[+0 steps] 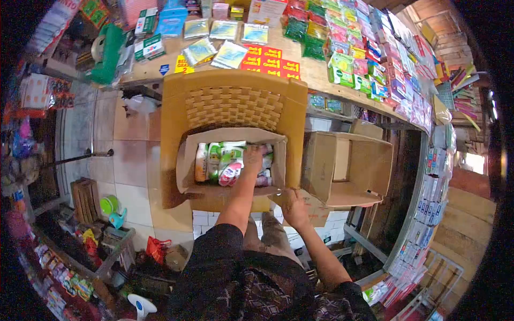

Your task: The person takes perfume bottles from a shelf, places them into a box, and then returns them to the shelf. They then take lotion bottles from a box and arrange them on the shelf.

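Note:
A cardboard box [187, 160] with raised flaps sits on the seat of a tan plastic chair [172, 117]. Packed inside are several bottles and packs: an orange-and-white bottle [201, 162] at the left, a green-and-white one [214, 160] beside it, and a pink-and-white pack [230, 172] in front. My left hand [254, 156] reaches into the box over the items on its right side; its fingertips are blurred and partly hidden. At the box's near right corner, my right hand [294, 207] has its fingers bent over a cardboard flap [316, 209].
An open cardboard box [348, 168] stands right of the chair. Beyond is a wooden counter [150, 69] with packets, small boxes and red promotional cards [270, 61]. Shelves of goods run along the right. A red plastic bag [158, 249] and a green container [109, 204] are at the lower left.

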`<state>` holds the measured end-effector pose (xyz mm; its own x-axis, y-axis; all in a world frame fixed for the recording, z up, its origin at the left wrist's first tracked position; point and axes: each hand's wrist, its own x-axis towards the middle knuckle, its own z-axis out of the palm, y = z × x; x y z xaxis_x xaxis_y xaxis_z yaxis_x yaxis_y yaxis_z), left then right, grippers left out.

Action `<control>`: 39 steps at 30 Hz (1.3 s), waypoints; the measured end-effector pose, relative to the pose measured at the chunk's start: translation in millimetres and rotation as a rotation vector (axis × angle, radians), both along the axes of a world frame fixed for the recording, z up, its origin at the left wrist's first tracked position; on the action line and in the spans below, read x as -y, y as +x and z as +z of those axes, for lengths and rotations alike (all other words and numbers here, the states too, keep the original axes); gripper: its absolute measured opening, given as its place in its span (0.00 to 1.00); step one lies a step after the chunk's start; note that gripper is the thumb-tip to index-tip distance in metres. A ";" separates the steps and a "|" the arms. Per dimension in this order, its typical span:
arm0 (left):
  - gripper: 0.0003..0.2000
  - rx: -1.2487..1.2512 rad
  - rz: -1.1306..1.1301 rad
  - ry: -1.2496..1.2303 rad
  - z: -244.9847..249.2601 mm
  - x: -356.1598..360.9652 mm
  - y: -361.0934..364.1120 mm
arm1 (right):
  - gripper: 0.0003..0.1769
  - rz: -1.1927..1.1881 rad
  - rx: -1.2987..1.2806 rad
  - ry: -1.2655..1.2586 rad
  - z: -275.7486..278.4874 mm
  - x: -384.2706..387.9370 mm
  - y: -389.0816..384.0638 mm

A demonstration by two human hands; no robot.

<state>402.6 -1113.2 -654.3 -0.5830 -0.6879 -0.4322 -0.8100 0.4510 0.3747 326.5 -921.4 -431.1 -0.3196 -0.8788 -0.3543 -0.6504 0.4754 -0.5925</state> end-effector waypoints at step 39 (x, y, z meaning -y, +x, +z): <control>0.16 0.314 -0.486 0.241 -53.5 -77.6 20.4 | 0.16 -0.814 1.178 -0.002 -19.9 -25.4 -30.8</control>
<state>423.0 -1035.6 -707.8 -0.6249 -0.2379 -0.7436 -0.6214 0.7281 0.2893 295.7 -896.0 -451.0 -0.2514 -0.5978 -0.7612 0.6601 0.4693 -0.5865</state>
